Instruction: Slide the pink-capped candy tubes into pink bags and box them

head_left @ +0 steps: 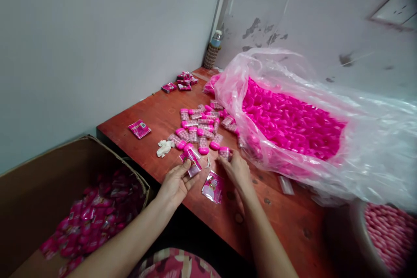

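My left hand [176, 183] holds a small clear container with a pink cap and a printed pink label [193, 165] between thumb and fingers, over the table's front edge. My right hand [237, 168] has its thumb and fingers closed on another pink-capped container [224, 152] at the near side of the pile. Several similar filled containers [202, 142] lie loosely on the red-brown table [143, 110]. A stack of printed pink labels [212, 187] lies between my hands.
Pink caps fill an open plastic bag [234, 91] at the right. A cardboard box [81, 150] of packed items stands lower left, a bucket [356, 226] of pink pellets lower right. White crumpled material [164, 148], folded labels [140, 129] and a bottle [216, 38] are on the table.
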The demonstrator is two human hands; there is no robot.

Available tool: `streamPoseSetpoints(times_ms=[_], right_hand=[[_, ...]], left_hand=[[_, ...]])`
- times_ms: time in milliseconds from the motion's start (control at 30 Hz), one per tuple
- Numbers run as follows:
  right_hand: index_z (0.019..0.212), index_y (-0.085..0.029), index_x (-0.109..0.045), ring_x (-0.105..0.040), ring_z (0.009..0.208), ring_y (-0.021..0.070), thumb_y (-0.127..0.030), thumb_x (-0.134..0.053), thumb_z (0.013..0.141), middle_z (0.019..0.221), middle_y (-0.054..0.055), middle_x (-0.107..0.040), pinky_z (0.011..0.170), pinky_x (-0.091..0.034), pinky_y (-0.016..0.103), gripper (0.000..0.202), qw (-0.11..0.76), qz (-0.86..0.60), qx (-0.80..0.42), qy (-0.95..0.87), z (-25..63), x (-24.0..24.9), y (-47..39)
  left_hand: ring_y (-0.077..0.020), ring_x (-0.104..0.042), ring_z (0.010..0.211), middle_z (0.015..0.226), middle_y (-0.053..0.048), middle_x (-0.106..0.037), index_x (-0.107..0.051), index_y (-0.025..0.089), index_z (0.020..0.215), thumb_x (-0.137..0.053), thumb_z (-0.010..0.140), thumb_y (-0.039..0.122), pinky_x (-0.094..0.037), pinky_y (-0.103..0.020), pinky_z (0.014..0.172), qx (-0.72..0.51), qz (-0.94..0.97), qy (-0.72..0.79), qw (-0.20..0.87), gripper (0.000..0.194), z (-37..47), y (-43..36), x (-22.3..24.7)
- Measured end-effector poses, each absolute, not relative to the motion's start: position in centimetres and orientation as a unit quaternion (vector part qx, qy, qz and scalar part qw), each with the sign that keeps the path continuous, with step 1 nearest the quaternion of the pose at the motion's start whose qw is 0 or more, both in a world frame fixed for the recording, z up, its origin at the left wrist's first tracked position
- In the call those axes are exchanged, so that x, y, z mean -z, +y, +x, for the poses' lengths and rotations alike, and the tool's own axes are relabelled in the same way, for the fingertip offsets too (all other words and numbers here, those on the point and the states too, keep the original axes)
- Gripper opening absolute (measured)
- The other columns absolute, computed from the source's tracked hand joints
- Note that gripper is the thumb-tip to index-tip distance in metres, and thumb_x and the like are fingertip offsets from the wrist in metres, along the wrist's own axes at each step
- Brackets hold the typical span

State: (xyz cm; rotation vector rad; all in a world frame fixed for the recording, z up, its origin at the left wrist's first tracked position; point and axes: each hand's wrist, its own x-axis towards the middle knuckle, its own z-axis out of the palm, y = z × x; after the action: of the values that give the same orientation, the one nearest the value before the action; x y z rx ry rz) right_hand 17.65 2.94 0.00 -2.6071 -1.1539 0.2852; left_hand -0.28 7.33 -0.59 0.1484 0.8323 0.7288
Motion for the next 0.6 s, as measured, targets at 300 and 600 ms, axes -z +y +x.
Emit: streamPoseSetpoints(times_ms=[300,600], right_hand=[[0.087,-0.018,-0.052,-0.052,0.047,0.0115,-0.041,-0.058,0.073,0.062,-0.002,-0.055,0.044,-0.042,0.022,0.028,0.544,-0.689,-0.381,-0.291,15.2,0.3,-2.2],[0.094,-0.020,-0.048,-0.054,0.045,0.0112,-0.039,-0.059,0.075,0.061,-0.003,-0.059,0.041,-0.045,0.021,0.030,0.593,-0.645,-0.410,-0.253,9.8,0.2,-5.6]], left_hand=[[-0.0169,-0.065,0.064,0.069,-0.007,-0.066,-0.058,0.010,0.074,-0.062,0.073,0.013,-0.055,-0.029,0.064,-0.356,0.024,0.366,0.860,0.005,1.9,6.8,0.4],[-0.0162,-0.063,0.061,0.069,-0.006,-0.065,-0.058,0.011,0.076,-0.064,0.071,0.015,-0.054,-0.026,0.056,-0.345,0.019,0.366,0.864,0.009,3.2,5.9,0.9]])
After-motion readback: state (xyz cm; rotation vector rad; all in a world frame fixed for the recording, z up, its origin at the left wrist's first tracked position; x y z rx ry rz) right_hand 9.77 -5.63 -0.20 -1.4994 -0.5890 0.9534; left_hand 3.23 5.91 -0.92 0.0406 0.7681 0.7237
